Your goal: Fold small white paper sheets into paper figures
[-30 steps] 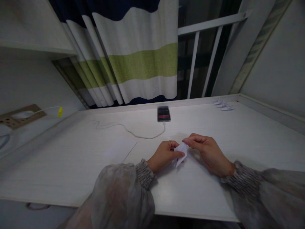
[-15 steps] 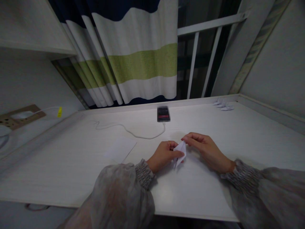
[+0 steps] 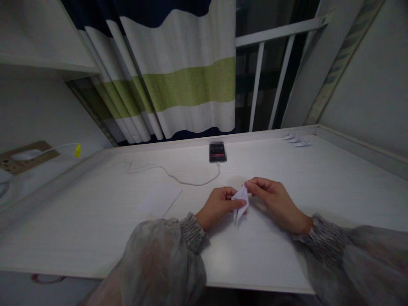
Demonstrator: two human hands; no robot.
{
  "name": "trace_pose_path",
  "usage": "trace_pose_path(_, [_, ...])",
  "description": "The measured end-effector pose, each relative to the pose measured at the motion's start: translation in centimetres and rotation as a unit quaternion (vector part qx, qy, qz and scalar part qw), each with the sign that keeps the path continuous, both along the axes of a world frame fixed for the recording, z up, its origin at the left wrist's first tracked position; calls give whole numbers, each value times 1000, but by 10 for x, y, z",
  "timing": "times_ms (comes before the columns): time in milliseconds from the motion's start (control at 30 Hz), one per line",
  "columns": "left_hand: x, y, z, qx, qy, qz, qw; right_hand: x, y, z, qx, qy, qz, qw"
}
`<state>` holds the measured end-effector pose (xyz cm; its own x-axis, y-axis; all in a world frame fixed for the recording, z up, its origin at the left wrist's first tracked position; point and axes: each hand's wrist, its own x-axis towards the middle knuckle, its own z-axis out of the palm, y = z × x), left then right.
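Note:
A small piece of folded white paper (image 3: 241, 196), diamond-shaped with pointed ends, is held above the white desk. My left hand (image 3: 219, 205) pinches it from the left, thumb lying across its front and fingers behind. At the paper's upper tip, the thumb and fingers of my right hand (image 3: 271, 199) are closed in a pinch. Two narrow points of the paper hang downward below my left thumb. Left of my hands, a flat white paper sheet (image 3: 161, 200) lies on the desk.
Near the desk's back edge sits a dark device (image 3: 217, 152), blurred out, with a white cable (image 3: 178, 178) running left from it. Several small folded paper pieces (image 3: 298, 140) stand at the back right. A striped curtain (image 3: 191, 85) hangs behind, and a wall socket panel (image 3: 28, 157) is at left.
Both hands stay on the folded paper with almost no movement. The whole view has shifted very slightly.

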<state>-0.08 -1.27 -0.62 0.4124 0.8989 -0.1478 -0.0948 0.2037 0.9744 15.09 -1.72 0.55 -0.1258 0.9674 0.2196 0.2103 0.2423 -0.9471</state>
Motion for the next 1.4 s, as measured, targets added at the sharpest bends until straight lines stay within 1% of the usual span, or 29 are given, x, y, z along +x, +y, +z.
trace_pose_path(100, [-1, 1, -1, 16, 0, 36, 999, -2, -2, 5, 1, -14, 24, 1000])
trace_pose_path(200, [-1, 1, -1, 37, -9, 49, 998, -3, -2, 6, 17, -35, 28, 999])
trace_pose_path(367, [0, 1, 0, 71, -14, 60, 996, -4, 1, -3, -2, -13, 42, 999])
trace_pose_path(467, [0, 2, 1, 84, -4, 73, 994, -5, 2, -8, 12, -7, 42, 999])
trace_pose_path(567, [1, 2, 2, 74, -7, 80, 994, -5, 3, -9, 27, -15, 40, 999])
trace_pose_path(733, [2, 2, 1, 37, -28, 56, 997, -4, 3, -9, 27, -26, 6, 999])
trace_pose_path(867, [3, 1, 3, 28, -37, 68, 997, -4, 5, -12, 23, 5, -11, 1000])
trace_pose_path(967, [2, 1, 4, 37, -34, 78, 996, -4, 7, -14, 32, 4, -17, 999])
trace_pose_path(1133, [1, 4, 1, 65, 8, 86, 994, -4, 7, -15, 30, -19, -19, 999])
trace_pose_path(1200, [1, 5, 0, 64, -6, 95, 993, -5, 6, -14, 32, -26, -9, 999])
trace_pose_path(1333, [2, 4, 1, 75, -42, 132, 988, -7, 5, -14, 52, -34, 13, 998])
trace_pose_path(1400, [3, 3, 2, 78, -38, 132, 987, -8, 3, -14, 61, -42, 17, 997])
